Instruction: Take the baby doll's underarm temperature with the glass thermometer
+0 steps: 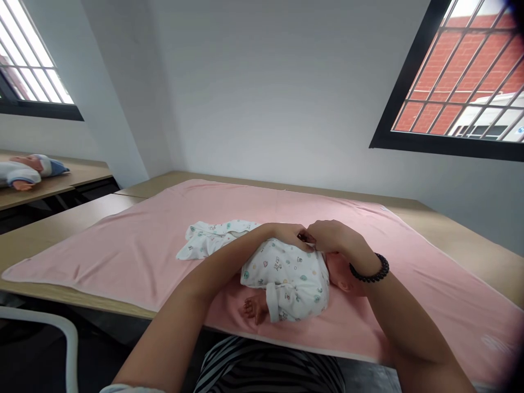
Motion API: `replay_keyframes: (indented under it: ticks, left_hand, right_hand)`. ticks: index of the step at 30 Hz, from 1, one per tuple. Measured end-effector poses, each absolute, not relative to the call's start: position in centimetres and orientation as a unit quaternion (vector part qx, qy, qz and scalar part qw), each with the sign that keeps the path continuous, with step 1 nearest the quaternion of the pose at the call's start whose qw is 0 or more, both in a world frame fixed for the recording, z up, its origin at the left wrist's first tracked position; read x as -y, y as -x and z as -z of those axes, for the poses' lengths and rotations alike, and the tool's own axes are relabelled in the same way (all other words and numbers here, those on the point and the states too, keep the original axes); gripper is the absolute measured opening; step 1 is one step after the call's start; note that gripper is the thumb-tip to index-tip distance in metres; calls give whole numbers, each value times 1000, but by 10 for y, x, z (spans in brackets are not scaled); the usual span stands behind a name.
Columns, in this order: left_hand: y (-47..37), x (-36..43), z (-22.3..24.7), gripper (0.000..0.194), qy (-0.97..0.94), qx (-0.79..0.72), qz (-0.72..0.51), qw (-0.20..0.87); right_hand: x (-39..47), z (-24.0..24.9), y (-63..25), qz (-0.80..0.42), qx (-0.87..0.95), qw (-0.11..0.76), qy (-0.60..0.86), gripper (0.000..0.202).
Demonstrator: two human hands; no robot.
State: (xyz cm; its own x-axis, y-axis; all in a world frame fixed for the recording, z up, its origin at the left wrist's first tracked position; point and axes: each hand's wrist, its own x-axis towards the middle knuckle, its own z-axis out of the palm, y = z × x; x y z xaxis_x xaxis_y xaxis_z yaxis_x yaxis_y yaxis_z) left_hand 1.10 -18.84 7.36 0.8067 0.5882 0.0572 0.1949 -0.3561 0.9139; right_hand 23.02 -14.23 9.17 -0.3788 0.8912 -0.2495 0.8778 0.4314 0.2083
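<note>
A baby doll point(344, 275) lies on a pink blanket point(164, 234), its head to the right, partly behind my right wrist. It wears a white printed top point(292, 273), and one doll hand shows at the near side. White printed fabric point(204, 237) extends to the left of its body. My left hand point(289, 234) is closed at the top's upper front edge near the neck. Touching or nearly touching it, my right hand point(333, 236) is closed at the same spot, with a black beaded bracelet on the wrist. Both sets of fingertips meet at the fabric edge and are partly hidden.
Wooden tabletop point(434, 218) shows around the blanket. Another doll point(30, 168) lies on a separate table at the far left. A white curved tube point(69, 338) stands at the lower left. A wall and barred windows are behind.
</note>
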Motion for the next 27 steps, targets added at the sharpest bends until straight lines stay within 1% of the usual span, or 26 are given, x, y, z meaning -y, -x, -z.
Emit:
replay_keyframes:
  ticks: [2, 4, 5, 7, 9, 12, 19, 25, 27]
  left_hand:
    - [-15, 177, -70, 28, -764, -241, -215, 558]
    - [-24, 154, -61, 27, -755, -236, -206, 576]
    - [-31, 140, -55, 27, -764, -234, -191, 571]
    - [-48, 105, -44, 26, -805, -218, -121, 539]
    - [-65, 73, -32, 29, -844, -184, -73, 498]
    - [-81, 42, -18, 30, -868, -163, -66, 464]
    - [-83, 38, -12, 27, -869, -117, -75, 475]
    - [-84, 41, -15, 33, -880, -134, -67, 451]
    - [-84, 41, -14, 35, -880, -138, -66, 450]
  right_hand:
    - [139, -91, -232, -16, -829, 168, -534, 16]
    - [138, -91, -232, -16, -828, 169, -535, 14]
    - [137, -92, -232, -17, -827, 169, -535, 12]
    - [138, -95, -231, -19, -826, 168, -537, 9]
    - [140, -97, -230, -19, -826, 169, -538, 9]
    - [141, -98, -230, -16, -827, 166, -536, 10]
    - [126, -92, -236, 20, -830, 191, -524, 3]
    - [129, -96, -236, 36, -820, 196, -537, 13]
    - [131, -98, -235, 40, -817, 198, -540, 11]
